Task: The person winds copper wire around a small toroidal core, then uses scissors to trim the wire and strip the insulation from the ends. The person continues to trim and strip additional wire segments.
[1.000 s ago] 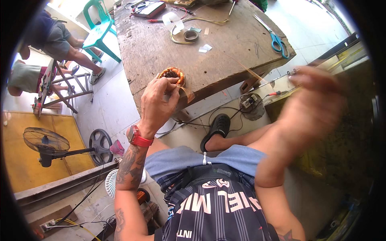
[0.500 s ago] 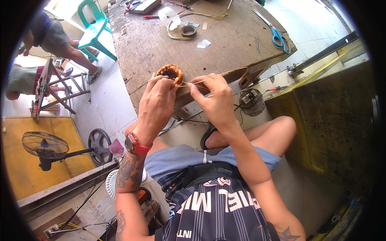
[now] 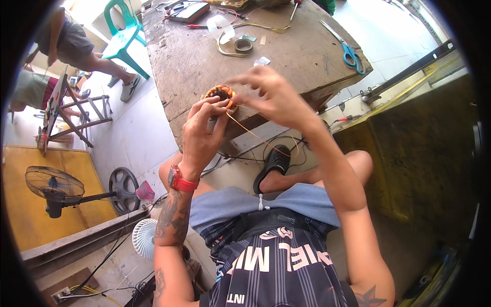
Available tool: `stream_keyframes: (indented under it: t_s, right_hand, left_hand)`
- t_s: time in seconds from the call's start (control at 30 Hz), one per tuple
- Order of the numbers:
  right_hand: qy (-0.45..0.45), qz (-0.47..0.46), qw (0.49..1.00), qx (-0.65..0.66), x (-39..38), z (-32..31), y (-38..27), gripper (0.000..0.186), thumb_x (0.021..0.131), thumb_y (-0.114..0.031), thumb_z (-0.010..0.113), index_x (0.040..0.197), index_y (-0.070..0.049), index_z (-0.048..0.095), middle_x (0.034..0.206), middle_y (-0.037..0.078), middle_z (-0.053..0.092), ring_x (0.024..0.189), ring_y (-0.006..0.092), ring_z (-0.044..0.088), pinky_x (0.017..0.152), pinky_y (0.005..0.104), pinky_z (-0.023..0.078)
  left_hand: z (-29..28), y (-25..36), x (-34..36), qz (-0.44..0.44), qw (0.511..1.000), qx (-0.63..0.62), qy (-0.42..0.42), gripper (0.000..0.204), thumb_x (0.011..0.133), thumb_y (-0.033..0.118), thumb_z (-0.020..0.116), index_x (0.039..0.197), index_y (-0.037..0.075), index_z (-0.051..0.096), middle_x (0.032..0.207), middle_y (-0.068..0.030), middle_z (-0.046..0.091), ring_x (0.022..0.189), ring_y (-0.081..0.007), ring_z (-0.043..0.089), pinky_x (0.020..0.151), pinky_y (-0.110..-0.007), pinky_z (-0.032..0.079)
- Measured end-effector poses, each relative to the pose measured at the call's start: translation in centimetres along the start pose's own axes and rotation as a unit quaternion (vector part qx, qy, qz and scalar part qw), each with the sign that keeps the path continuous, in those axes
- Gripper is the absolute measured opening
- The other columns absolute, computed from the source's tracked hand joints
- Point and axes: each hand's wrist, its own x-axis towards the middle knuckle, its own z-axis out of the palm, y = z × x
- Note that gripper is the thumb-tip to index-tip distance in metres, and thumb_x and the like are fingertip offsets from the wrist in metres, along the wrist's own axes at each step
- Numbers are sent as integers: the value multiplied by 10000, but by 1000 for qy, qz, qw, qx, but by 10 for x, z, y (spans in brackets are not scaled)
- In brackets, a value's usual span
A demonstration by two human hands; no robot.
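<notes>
On the near edge of the wooden table, a ring-shaped motor stator (image 3: pixel 229 93) with orange windings and a dark core is gripped by my left hand (image 3: pixel 200 128). Its fingers curl over the near side of the ring. A thin, pale orange cord (image 3: pixel 251 133) runs from the ring and hangs in a loose loop over the table edge. My right hand (image 3: pixel 273 97) is beside the ring, fingers stretched and apart, partly blurred. Its thumb and fingertips are close to the windings; whether they touch them cannot be told. The cord hangs below this hand.
The wooden table (image 3: pixel 184 66) bears a dark tape roll (image 3: pixel 243 46), blue-handled scissors (image 3: pixel 351 57), wires and a meter (image 3: pixel 188 11). A black fan (image 3: pixel 55 185) and a green chair (image 3: pixel 121 37) stand left. Two people are beyond, near a folding stand (image 3: pixel 56 107).
My right hand has let go of the cord and moved up to the far right side of the ring. The cord, formerly stretched toward the right, now droops below the table edge.
</notes>
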Motion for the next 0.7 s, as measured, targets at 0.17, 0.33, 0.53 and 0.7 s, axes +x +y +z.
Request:
stream_keyframes:
  t_s: [0.17,0.33,0.53,0.7]
  right_hand:
    - [131,28,933,333,-8,23,44,248,1039,-263,707,1139,-36,717,1010,148,734,991,298,732,1020,428,531]
    - [-132,94,975,-152,-3,-58,-11,353,1028,-384,689,1151,-54,673,977,134,732,1019,337,730,1003,462,513]
    - [-141,-172,873,-434,-1,-197,-134,256,979,-211,742,1104,8,697,1055,127,712,949,279,709,942,457,585]
    - [109,-115,904,-396,-52,-212,-115,317,856,-39,891,1099,38,704,870,84,681,842,222,668,1005,453,567]
  left_hand:
    - [5,0,0,0,1000,14,15,103,948,64,763,1029,38,705,1088,-95,807,1172,-306,708,1022,-429,546]
    - [1,0,5,-3,999,43,-13,124,939,88,779,1024,49,698,1073,-79,803,1039,-268,728,908,-411,567]
    - [-8,13,15,-57,997,31,-45,145,941,149,785,1046,75,718,968,-65,787,946,-241,732,846,-389,564]
    - [-13,14,18,-30,990,103,-88,175,948,130,769,1116,85,762,999,-104,765,947,-268,731,872,-381,567]
